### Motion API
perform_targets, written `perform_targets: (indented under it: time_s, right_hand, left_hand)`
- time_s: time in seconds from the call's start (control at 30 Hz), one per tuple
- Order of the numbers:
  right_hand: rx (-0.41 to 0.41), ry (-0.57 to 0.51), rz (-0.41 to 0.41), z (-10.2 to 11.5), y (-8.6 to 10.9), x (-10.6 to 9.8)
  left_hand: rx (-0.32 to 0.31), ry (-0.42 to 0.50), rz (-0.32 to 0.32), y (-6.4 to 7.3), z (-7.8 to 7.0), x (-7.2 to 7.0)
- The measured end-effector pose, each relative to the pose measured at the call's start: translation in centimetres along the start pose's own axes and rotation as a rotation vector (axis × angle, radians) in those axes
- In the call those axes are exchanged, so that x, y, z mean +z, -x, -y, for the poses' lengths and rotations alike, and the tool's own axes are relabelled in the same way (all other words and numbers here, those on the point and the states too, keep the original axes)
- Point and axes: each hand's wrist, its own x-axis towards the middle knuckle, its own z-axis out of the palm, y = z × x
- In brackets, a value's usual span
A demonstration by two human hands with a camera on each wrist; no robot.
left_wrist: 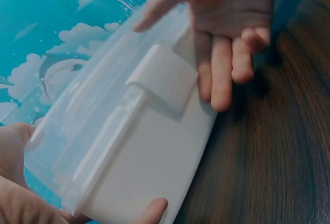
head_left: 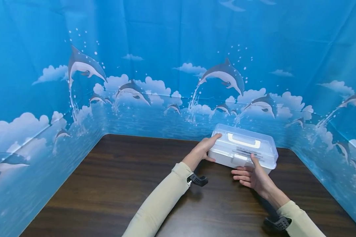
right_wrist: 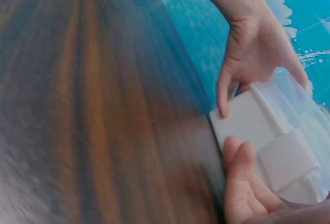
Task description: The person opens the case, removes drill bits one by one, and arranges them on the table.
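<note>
A storage box (head_left: 265, 148) with a clear lid and white base lies near the back of the table. On its lid is a white carry handle (head_left: 246, 141), and a white latch (left_wrist: 162, 77) closes over its front. My left hand (head_left: 204, 148) holds the left end, thumb on top of the lid and fingers lower down, as the right wrist view also shows. At the front, beside the latch, my right hand (head_left: 257, 177) has its thumb at the lid's edge. Its other fingers stretch out loosely, palm toward the box. Contents under the lid are unclear.
The dark wooden table (head_left: 112, 184) spreads out in front of the box. Behind and at both sides hangs a blue curtain (head_left: 154, 49) printed with dolphins and clouds, close behind the box. Each wrist wears a black strap (head_left: 198, 180).
</note>
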Motion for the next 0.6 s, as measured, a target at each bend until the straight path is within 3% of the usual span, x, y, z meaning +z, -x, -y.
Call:
perform_targets:
  time_s: [0.07,0.27,0.4,0.6]
  right_hand:
    - [-0.022,-0.028,-0.059,-0.7,-0.4,0.5]
    - [-0.107,0.025,-0.236,-2.4,-0.8,1.7]
    - [-0.139,0.022,-0.310,-2.3,-1.1,2.0]
    - [-0.172,-0.113,-0.441,-1.7,-1.8,1.5]
  left_hand:
    - [0.000,0.035,0.001,0.0,0.3,-0.5]
    - [-0.028,0.085,0.022,0.5,1.0,-1.1]
    - [-0.020,0.112,-0.005,0.5,0.8,-0.5]
    - [0.036,0.211,0.014,0.1,-0.1,1.0]
